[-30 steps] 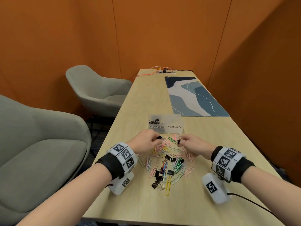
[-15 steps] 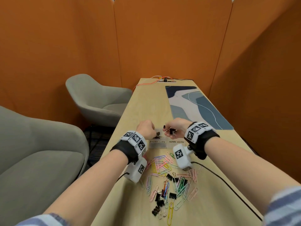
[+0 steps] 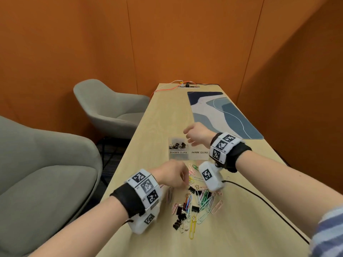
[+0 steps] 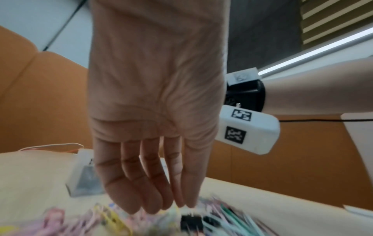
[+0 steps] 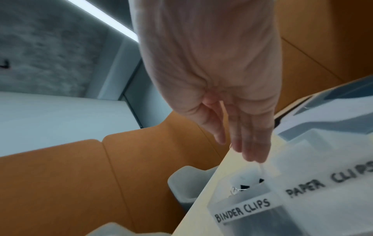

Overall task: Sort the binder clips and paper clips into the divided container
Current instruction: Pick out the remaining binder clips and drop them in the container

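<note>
Your left hand (image 3: 172,176) hovers over the far edge of the mixed pile (image 3: 196,204) on the table (image 3: 241,229), just on the near side of the divided container (image 3: 187,149); its fingers (image 4: 141,191) hang straight and loose with nothing between them, tips just above a black binder clip (image 4: 190,222). Your right hand (image 3: 197,135) is over the container, fingers (image 5: 250,143) extended downward above the section marked BINDER CLIPS, and it appears to hold nothing, though motion blur leaves that a little uncertain. A few binder clips (image 3: 177,145) already lie in that left section; the section marked PAPER CLIPS beside it looks empty. Everything left in the pile should be very light. The binder clips are stiff, springy steel, so pinch each across its black body or by the folded wire handles, and expect handles to snag neighbours. The paper clips (image 3: 204,199) are thin, flat, smooth wire lying flush on the table, probably slippery and hard to get under; slide a fingertip or nail beneath one loop end, or drag it clear of the pile toward you first. Several overlap and may hook together, so lift slowly and shake off any hangers-on before you carry one to the container.
</note>
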The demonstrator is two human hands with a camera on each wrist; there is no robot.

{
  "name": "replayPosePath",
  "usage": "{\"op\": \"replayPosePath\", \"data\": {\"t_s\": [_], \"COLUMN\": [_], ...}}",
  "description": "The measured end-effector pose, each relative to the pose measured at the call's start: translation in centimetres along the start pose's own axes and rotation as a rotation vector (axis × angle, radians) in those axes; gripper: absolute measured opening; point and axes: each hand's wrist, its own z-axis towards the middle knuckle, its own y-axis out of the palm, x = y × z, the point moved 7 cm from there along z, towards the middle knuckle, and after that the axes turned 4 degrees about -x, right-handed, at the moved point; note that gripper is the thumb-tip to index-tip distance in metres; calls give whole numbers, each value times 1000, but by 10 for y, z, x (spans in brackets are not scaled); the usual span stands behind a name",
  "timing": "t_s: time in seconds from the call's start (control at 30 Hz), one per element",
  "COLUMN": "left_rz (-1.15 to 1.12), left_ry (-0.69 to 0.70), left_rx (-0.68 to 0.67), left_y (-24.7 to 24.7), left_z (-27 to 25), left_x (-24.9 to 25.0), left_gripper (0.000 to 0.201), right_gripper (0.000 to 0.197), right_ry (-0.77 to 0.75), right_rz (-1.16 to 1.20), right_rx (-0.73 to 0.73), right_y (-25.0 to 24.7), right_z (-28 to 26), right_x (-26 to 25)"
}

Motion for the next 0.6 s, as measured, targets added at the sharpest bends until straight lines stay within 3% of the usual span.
{"op": "replayPosePath", "data": {"t_s": [0.07, 0.23, 0.33, 0.43, 0.6], "left_rz": [5, -1, 34, 50, 43], "left_ry": [25, 104, 113, 101, 16], "left_rx": [-3, 5, 19, 79, 86], "left_y": [11, 19, 19, 17, 16], "left_z": [0, -1, 0, 1, 2], "left_x": [4, 17, 22, 22, 12], "left_gripper": [18, 34, 30, 25, 31], "right_gripper": [38, 23, 12, 32, 39], "right_ry": [-54, -80, -168, -195, -170], "right_rz": [-104, -575, -700, -683, -537], "right_rx": [-19, -367, -366, -306, -248], "right_y": [-2, 27, 40, 45, 41], "right_z": [-25, -81, -97, -99, -96], "right_x": [4, 44, 63, 78, 84]}}
